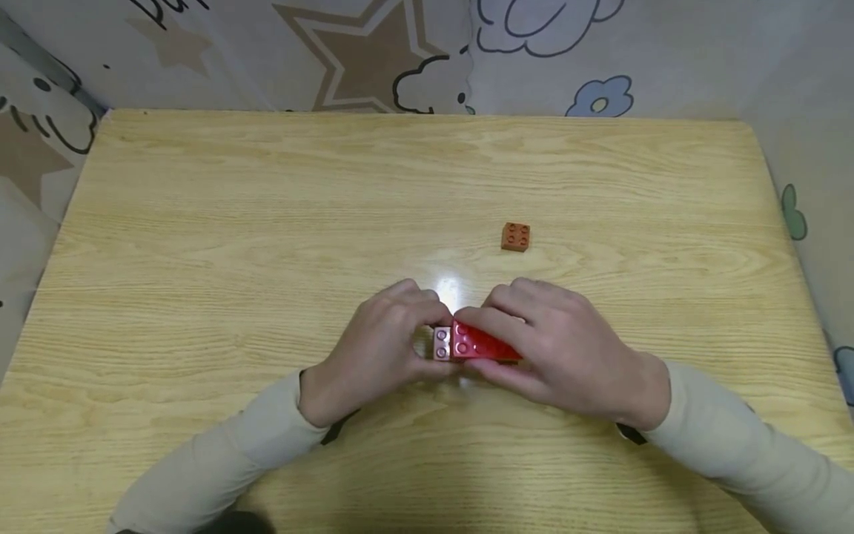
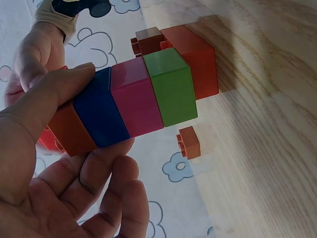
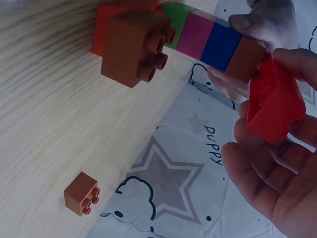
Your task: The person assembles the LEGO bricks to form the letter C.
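My left hand (image 1: pixel 387 337) pinches a stack of bricks near its top between thumb and fingers. From the table side up, the stack runs green (image 2: pixel 172 87), pink (image 2: pixel 137 96), blue (image 2: pixel 101 106) and orange-brown (image 2: pixel 73 130). Its green end meets a red base brick (image 2: pixel 198 59) on the table, which also bears a brown brick (image 3: pixel 124 47). In my right hand (image 1: pixel 554 341) is a red brick (image 3: pixel 277 99), gripped by thumb and fingers. It sits tilted against the stack's top end, its hollow underside facing the stack in the right wrist view.
A loose orange-brown brick (image 1: pixel 516 237) with studs up lies on the wooden table (image 1: pixel 267 185), beyond my right hand. Behind the table's far edge hangs a patterned cloth (image 1: pixel 253 59) with stars and flowers.
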`<action>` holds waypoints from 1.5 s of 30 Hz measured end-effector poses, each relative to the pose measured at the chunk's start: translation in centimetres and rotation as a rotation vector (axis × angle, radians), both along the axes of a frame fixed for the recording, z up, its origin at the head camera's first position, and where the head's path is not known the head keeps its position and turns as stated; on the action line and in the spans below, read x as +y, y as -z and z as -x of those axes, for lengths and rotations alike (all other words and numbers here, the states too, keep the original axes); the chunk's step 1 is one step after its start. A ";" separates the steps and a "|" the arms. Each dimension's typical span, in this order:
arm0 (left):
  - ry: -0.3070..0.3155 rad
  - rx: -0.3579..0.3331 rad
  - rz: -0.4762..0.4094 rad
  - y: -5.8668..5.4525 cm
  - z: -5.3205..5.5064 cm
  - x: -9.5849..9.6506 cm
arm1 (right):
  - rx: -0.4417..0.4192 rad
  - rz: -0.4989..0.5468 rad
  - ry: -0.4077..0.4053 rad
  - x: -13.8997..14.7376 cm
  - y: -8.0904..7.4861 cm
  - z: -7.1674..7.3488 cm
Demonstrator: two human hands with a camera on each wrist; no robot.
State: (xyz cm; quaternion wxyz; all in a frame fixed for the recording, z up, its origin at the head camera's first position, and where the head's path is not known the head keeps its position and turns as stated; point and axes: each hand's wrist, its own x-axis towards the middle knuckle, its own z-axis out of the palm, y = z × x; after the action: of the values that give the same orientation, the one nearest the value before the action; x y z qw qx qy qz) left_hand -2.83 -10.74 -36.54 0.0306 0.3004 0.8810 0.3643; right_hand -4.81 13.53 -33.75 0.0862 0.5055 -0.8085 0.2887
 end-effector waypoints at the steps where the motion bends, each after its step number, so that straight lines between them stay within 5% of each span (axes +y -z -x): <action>1: 0.000 0.002 0.000 0.0 0.0 0.0 | -0.002 -0.003 -0.003 0.0 0.0 -0.1; 17: 0.007 0.022 -0.025 0.2 0.1 0.0 | -0.043 -0.046 -0.054 -0.5 -0.6 0.1; 32: 0.016 0.030 -0.020 0.1 0.1 0.1 | 0.100 -0.217 -0.010 -0.8 -1.2 -0.2; 45: 0.018 0.067 0.034 -0.3 -0.4 -0.1 | 0.104 -0.290 0.010 -0.7 -1.4 -0.2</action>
State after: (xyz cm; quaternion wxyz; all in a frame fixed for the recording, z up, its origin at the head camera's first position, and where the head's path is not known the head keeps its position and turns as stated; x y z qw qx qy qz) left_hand -2.42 -10.81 -36.22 0.0095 0.3195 0.8849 0.3389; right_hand -4.59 12.83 -32.38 0.0553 0.5229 -0.8387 0.1419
